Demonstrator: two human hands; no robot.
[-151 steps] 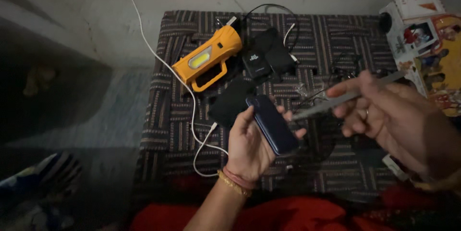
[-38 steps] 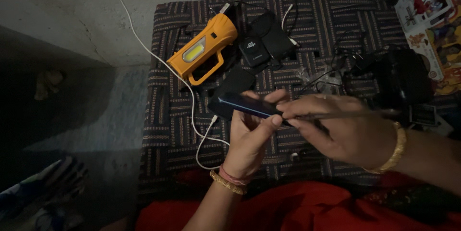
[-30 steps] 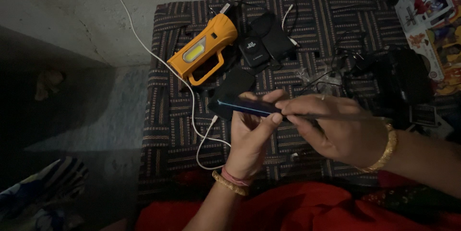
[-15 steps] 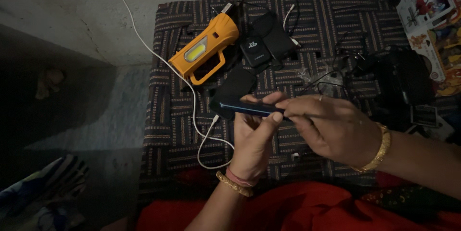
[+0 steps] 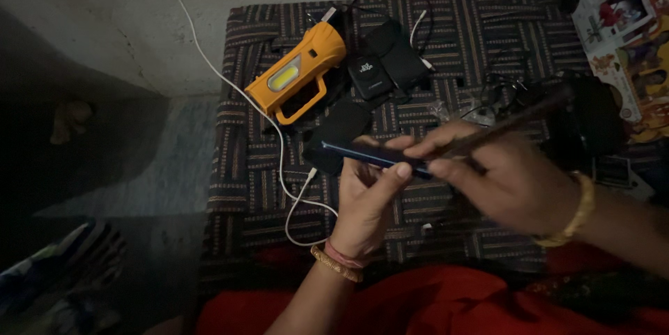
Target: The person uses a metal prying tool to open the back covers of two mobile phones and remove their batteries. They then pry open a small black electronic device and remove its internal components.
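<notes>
Since five seconds ago both hands have closed together over the phone, which then lay face-up in the left palm and now shows edge-on. At present the left hand point(image 5: 366, 199) grips the dark blue smartphone point(image 5: 362, 156) from below, fingers curled around its near end, while the right hand point(image 5: 505, 178) pinches a thin dark rod-like tool point(image 5: 512, 120) whose tip meets the phone's right end; what the tool is I cannot tell. The phone's long axis runs from nine o'clock to three o'clock, tilted slightly down to the right, with the right hand at the three o'clock end, the nearer one to the working point. Behind, at eleven o'clock on the striped woven mat point(image 5: 244, 168), lie an orange hand lamp point(image 5: 296, 77), black pouches point(image 5: 390, 63) and a white cable point(image 5: 282, 168).
</notes>
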